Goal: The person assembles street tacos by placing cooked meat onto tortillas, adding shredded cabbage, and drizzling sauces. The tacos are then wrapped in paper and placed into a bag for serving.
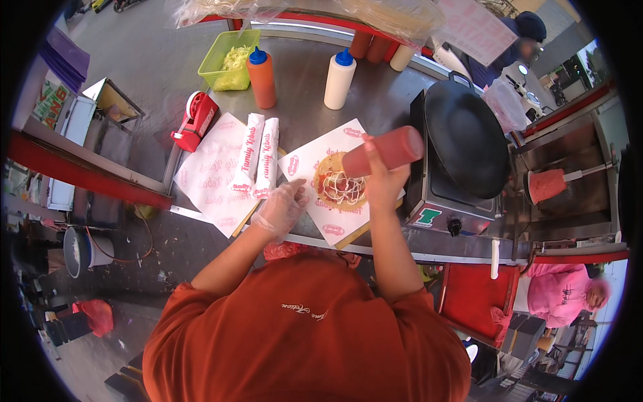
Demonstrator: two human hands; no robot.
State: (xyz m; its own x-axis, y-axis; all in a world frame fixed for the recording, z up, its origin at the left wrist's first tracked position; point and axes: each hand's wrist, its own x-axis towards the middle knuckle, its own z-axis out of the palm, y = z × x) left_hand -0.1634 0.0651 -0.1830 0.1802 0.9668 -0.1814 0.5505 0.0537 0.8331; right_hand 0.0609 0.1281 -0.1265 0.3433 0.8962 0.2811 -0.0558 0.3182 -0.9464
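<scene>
My right hand (384, 181) is wrapped round a red sauce squeeze bottle (388, 150), tipped on its side with its lower-left end over a round flatbread (328, 167). White sauce in crossing lines and red filling (343, 189) lie on the flatbread. Under it is a sheet of white printed paper (335, 230). My left hand (284, 206), in a clear plastic glove, rests by the paper's left edge; its fingers are partly curled and I see nothing in them. Two paper-wrapped rolls (258, 157) lie just beyond it on more printed paper (211, 175).
A red tape dispenser (196, 120), a green tub of shredded vegetable (218, 61), an orange sauce bottle (262, 82) and a white sauce bottle (340, 82) stand at the back. On the right, a black pan (465, 137) sits on a stove (445, 208). People stand beyond the stall.
</scene>
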